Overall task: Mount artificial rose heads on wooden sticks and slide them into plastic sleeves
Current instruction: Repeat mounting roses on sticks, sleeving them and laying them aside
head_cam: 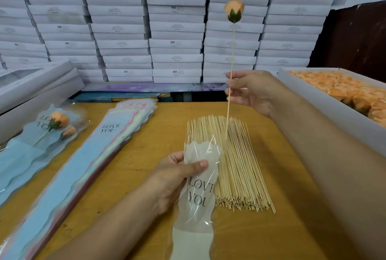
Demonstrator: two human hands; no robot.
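A wall of stacked white cardboard boxes [175,30] rises beyond both hands, and the yellow wooden table [292,207] lies under them. Right of the right hand sits a white tray of orange rose heads [342,96]; left of the left hand lies a stack of pale blue "LOVE YOU" sleeves [87,167]. Between the hands lies a bundle of thin wooden sticks [236,167]. The left hand [177,178] grips a clear plastic sleeve [198,193] near its mouth. The right hand [252,90] pinches a stick [231,67], held upright, bearing an orange rose head [234,10].
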